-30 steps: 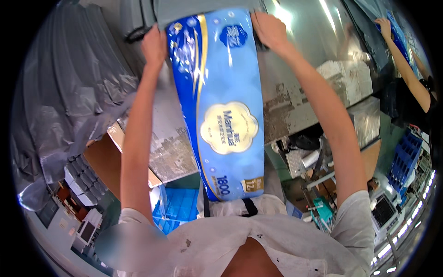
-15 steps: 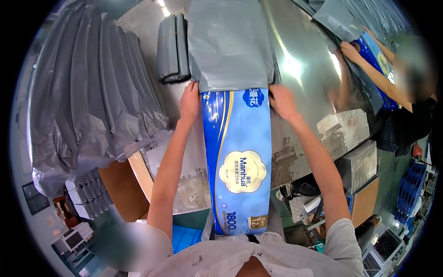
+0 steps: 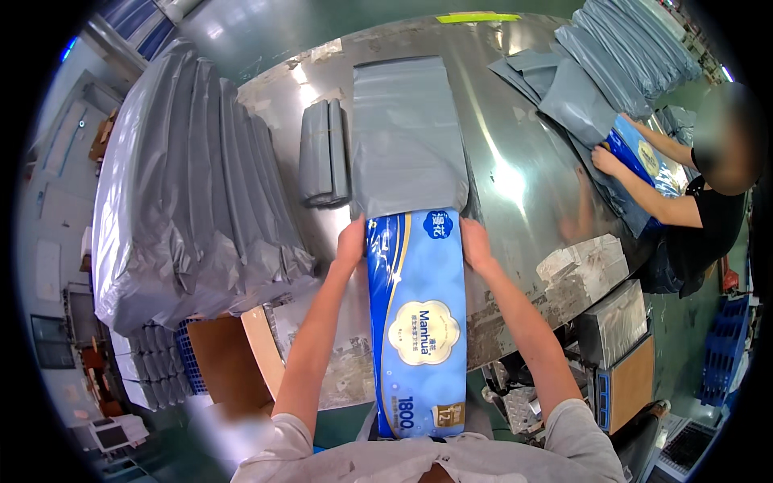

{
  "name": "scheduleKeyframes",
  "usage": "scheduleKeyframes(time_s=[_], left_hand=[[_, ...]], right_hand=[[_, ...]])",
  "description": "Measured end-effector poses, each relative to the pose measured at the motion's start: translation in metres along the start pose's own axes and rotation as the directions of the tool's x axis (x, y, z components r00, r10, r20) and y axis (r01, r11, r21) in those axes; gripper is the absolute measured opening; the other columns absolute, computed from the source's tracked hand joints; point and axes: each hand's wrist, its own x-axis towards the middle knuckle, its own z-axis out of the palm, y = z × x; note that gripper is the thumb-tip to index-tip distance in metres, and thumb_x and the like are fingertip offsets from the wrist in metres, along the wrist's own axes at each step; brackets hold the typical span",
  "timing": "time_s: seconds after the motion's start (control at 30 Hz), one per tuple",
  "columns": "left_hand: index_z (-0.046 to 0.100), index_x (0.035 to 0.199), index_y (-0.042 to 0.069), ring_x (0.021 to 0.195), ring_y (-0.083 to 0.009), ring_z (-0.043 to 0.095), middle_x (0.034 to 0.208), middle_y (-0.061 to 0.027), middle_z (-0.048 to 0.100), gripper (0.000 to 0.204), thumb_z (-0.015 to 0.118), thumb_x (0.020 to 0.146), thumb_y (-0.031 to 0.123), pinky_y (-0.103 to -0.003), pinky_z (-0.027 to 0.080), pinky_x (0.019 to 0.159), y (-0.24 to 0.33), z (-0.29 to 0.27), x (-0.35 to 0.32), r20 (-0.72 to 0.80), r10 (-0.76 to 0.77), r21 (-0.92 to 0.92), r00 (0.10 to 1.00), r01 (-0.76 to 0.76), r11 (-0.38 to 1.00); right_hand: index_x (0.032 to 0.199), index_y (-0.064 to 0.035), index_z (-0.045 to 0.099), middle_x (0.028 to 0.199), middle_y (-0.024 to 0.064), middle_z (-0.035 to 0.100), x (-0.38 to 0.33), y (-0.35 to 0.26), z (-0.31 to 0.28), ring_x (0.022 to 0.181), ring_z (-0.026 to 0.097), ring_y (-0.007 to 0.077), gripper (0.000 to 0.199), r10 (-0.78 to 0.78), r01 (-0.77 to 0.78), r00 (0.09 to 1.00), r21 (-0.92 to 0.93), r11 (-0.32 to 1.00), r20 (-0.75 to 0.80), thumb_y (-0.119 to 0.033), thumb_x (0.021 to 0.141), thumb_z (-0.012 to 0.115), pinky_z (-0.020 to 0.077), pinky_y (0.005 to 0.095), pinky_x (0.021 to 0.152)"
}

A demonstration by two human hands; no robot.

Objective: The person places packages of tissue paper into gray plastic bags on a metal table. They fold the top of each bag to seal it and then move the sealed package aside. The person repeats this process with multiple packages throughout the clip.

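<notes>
A long blue pack of tissue rolls [image 3: 417, 322] lies lengthwise on the shiny metal table [image 3: 515, 153], its far end at the mouth of a flat grey plastic mailing bag [image 3: 407, 137]. My left hand [image 3: 351, 243] grips the pack's left side near that far end. My right hand [image 3: 476, 245] grips the right side opposite it. The near end of the pack reaches my chest.
A tall stack of grey bagged packs [image 3: 193, 201] fills the table's left. A small bundle of folded grey bags [image 3: 324, 153] lies beside the open bag. At right another person [image 3: 708, 193] handles a blue pack among more grey bags [image 3: 612, 72]. Cardboard boxes [image 3: 620, 354] stand below the table edge.
The pack came down from being held up in front of me to lying on the table, and its far end has reached the grey bag's mouth.
</notes>
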Motion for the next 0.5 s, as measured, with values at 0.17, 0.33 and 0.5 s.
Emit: scheduleKeyframes(time_s=[0.17,0.33,0.5], left_hand=[[0.054,0.119,0.001,0.089,-0.0406,0.062,0.095,-0.0247,0.064,0.031,0.037,0.102,0.021,-0.047,0.05,0.079,-0.024,0.004,-0.047,-0.052,0.078,-0.208,0.996,-0.087,0.974],[0.052,0.112,0.002,0.089,-0.0428,0.061,0.089,-0.0248,0.063,0.024,0.046,0.097,0.019,-0.05,0.048,0.077,-0.008,0.0,-0.089,0.105,0.079,-0.189,0.991,-0.058,0.98],[0.05,0.105,0.004,0.083,-0.042,0.062,0.086,-0.0206,0.064,0.019,0.056,0.09,0.015,-0.049,0.049,0.071,0.012,0.001,-0.183,0.146,-0.085,-0.229,0.986,0.117,0.966]], right_hand=[[0.103,-0.001,0.058,0.091,0.0248,0.064,-0.022,-0.015,0.007,0.089,0.06,0.0438,0.02,0.006,-0.007,1.0,0.014,1.0,0.026,-0.012,0.09,0.047,0.05,0.0492,0.077],[0.106,0.0015,0.056,0.085,0.0251,0.065,-0.069,-0.014,-0.022,0.082,0.064,0.0431,0.021,0.094,-0.08,0.95,-0.059,0.995,0.297,-0.008,0.088,0.049,0.0523,0.0513,0.071],[0.103,-0.0002,0.055,0.08,0.026,0.064,-0.177,-0.028,-0.031,0.08,0.062,0.0458,0.017,0.22,-0.245,0.935,0.059,0.968,0.279,-0.011,0.091,0.051,0.0503,0.0522,0.068]])
